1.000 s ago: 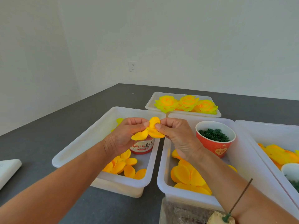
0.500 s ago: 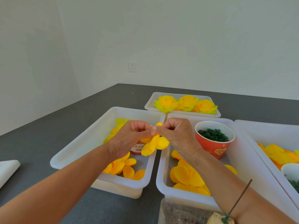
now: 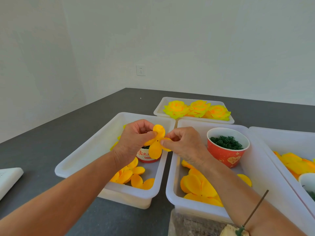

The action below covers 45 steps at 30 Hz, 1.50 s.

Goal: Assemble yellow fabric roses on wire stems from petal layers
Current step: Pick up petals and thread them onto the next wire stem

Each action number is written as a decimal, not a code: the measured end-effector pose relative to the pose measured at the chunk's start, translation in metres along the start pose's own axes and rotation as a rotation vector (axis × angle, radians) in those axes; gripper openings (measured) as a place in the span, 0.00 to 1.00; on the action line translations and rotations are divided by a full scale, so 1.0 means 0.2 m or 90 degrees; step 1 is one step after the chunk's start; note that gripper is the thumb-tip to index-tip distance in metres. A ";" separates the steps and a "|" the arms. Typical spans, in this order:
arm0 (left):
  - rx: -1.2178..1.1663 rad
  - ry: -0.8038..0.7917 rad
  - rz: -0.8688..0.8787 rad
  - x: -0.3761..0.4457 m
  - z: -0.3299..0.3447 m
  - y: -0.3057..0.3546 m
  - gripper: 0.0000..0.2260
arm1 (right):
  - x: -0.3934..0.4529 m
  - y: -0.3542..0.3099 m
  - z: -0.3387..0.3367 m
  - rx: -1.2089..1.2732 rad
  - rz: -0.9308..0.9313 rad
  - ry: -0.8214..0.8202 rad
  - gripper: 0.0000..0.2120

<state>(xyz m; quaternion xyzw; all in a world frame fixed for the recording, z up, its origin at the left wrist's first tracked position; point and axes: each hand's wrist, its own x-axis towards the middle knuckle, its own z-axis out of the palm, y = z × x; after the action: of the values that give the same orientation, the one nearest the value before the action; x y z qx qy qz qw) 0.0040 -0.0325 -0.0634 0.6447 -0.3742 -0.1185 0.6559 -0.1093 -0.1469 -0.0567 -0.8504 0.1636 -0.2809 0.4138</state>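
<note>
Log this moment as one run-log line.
stage: petal layer separated | left hand: pinching yellow fabric petal layer | right hand: pinching same layer | finished yellow roses: far white tray

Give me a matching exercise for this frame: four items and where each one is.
Items:
1. finished roses
2. petal layer
3. red cup of green parts
4. wire stem

Places:
A. bottom right corner, beside the right forearm
B. far tray
C. pinched between both hands
D. near-right tray

Pairs: 1-B, 2-C, 3-D, 4-A

White walls (image 3: pixel 187 40), socket (image 3: pixel 140 70), grey tabletop (image 3: pixel 42 142).
</note>
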 end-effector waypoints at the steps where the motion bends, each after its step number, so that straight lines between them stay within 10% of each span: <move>1: 0.005 0.014 0.002 0.00 0.00 0.00 0.05 | 0.00 0.00 0.00 -0.019 -0.014 -0.010 0.04; 9: -0.060 -0.044 -0.029 0.01 0.00 0.00 0.05 | 0.00 0.00 -0.03 0.157 0.034 -0.021 0.09; 27: -0.023 -0.051 0.004 0.00 0.01 0.01 0.22 | 0.01 0.02 -0.01 0.000 -0.037 0.137 0.21; 45: -0.141 -0.030 -0.055 0.03 -0.03 -0.01 0.07 | 0.03 0.04 0.00 0.224 -0.014 0.016 0.11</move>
<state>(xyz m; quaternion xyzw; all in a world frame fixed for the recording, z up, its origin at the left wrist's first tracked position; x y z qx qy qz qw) 0.0129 -0.0321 -0.0635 0.5808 -0.3461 -0.2026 0.7084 -0.1053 -0.1554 -0.0609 -0.7631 0.1077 -0.3206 0.5507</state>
